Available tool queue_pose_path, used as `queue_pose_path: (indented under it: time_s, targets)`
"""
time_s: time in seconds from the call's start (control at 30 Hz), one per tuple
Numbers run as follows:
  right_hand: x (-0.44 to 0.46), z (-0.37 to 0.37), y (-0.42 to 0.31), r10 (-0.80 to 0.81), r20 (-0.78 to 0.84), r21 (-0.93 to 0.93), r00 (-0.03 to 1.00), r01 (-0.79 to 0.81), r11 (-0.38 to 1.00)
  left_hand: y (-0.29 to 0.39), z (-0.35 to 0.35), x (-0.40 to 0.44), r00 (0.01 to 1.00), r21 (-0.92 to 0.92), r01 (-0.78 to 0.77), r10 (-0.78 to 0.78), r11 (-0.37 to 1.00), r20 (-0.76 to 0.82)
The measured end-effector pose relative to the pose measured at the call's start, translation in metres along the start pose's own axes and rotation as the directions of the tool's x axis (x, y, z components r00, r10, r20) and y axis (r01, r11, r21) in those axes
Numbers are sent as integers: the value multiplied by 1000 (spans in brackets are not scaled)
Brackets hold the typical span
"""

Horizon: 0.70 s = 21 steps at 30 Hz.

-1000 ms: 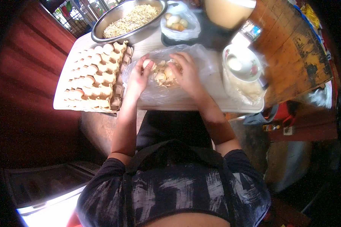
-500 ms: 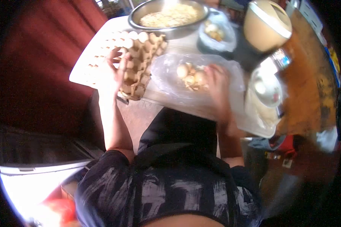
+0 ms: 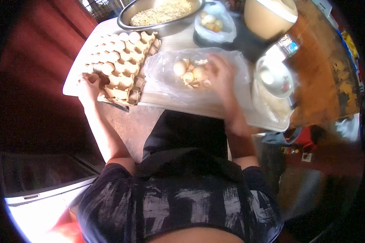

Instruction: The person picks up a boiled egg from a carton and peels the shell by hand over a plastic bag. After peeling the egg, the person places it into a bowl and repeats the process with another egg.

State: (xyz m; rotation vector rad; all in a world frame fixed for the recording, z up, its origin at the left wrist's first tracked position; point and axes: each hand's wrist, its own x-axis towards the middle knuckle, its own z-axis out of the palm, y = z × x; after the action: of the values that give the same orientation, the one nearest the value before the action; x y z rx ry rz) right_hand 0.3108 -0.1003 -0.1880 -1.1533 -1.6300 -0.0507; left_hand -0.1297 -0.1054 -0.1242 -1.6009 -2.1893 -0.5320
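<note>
My left hand (image 3: 88,87) is at the near left corner of the cardboard egg tray (image 3: 123,92), its fingers curled round an egg (image 3: 94,77). Several pale eggs (image 3: 108,68) fill the tray's left and back cups, while cups on its right side hold none. Over a clear plastic bag (image 3: 162,83) hovers my right hand (image 3: 221,75), slightly blurred, with its fingers loosely bent and apart and no object visible in them. Beside it on the bag lie a few round eggs (image 3: 180,68) among broken shell pieces (image 3: 190,83).
A steel basin (image 3: 162,29) of pale flakes or shavings stands at the back. Right of it are a bag-lined container (image 3: 221,36) with eggs and a beige tub (image 3: 267,18). A flowered bowl (image 3: 282,83) sits on the table's (image 3: 174,101) right end, near a phone-like object (image 3: 288,45).
My left hand has moved from above the tray's middle down to its near left corner and closed round an egg. My right hand has lifted slightly from the eggs. The whole view has shifted.
</note>
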Motion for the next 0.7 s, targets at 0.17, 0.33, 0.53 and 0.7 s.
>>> queue_pose_path:
  time_s: [0.17, 0.33, 0.53, 0.7]
  targets:
    - [1, 1, -4, -7, -33, 18, 999, 8, 1000, 104, -64, -35, 891, -728, -279, -114, 626, -440]
    - [2, 5, -6, -43, -79, 55, 996, 47, 997, 178, -37, -87, 808, -685, -588, 283, 429, -516]
    - [7, -3, -10, -78, -118, -5, 990, 77, 997, 197, -12, -96, 753, -580, -506, 655, 638, 64]
    - [12, -17, -40, -171, 215, 584, 961, 14, 812, 220, -48, -73, 713, -938, 203, 614, 281, 338]
